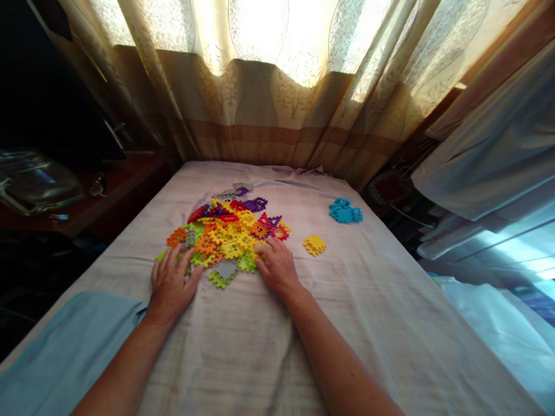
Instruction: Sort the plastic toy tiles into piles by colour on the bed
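Note:
A heap of interlocking plastic building tiles [234,231] with notched edges lies on the cloth-covered surface, in yellow, orange, red, purple, lime green and grey. My left hand [173,280] rests at the heap's near left edge, fingers spread over orange, grey and green tiles. At the near right edge, my right hand [277,266] has its fingers bent loosely against yellow and lime green tiles, thumb apart from the fingers. A grey tile [226,269] lies between the hands. Apart from the heap, a yellow tile [314,245] lies right of my right hand, and blue tiles [345,211] sit farther back.
A pale sheet [347,323] covers the surface. Light blue fabric [82,335] lies at the near left. Patterned curtains [269,110] hang behind. To the left stands a dark shelf [125,179] with a glass jar [39,182]; cloths [489,138] hang on the right.

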Action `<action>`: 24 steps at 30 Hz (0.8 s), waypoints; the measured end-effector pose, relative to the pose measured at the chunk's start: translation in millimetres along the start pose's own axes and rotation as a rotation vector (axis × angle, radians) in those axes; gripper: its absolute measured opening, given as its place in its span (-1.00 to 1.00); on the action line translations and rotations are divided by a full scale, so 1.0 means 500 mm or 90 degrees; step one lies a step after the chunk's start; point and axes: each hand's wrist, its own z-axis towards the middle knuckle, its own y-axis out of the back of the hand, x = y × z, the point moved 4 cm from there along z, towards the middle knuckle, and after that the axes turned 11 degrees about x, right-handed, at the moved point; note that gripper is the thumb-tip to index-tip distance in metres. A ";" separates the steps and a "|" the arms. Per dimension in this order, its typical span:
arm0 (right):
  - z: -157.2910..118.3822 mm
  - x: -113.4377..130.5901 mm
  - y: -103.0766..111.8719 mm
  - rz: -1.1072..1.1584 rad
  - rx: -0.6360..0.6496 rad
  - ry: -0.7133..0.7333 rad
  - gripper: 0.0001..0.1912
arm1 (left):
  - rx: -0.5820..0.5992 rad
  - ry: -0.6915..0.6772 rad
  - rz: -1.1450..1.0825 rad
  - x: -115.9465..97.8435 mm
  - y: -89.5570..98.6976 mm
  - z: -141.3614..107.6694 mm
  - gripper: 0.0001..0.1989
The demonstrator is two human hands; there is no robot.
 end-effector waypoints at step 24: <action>-0.055 -0.297 0.133 -0.040 -0.184 -0.383 -0.76 | 0.002 -0.004 0.001 -0.002 0.000 0.002 -0.45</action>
